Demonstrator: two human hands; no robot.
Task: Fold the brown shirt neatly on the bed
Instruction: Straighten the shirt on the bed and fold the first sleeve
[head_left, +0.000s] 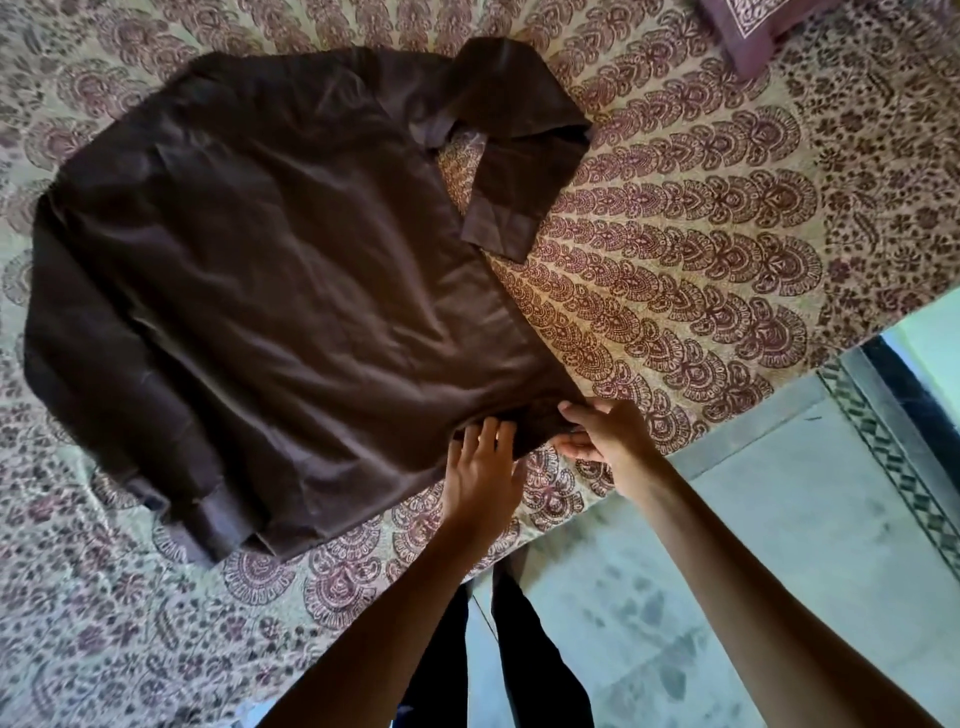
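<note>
The brown shirt (280, 291) lies spread flat on the bed (675, 249), its body running from upper left to the near edge. One long sleeve lies along its left side. The other sleeve is bent back at the top right, cuff pointing toward me. My left hand (480, 467) rests with spread fingers on the shirt's near hem. My right hand (597, 436) pinches the hem's right corner between thumb and fingers.
A patterned maroon-and-cream bedspread covers the bed. A purple printed pillow (753, 31) sits at the top right. The bed's corner ends near my hands; beyond it is pale tiled floor (753, 519) with a patterned border strip. My dark trouser legs show below.
</note>
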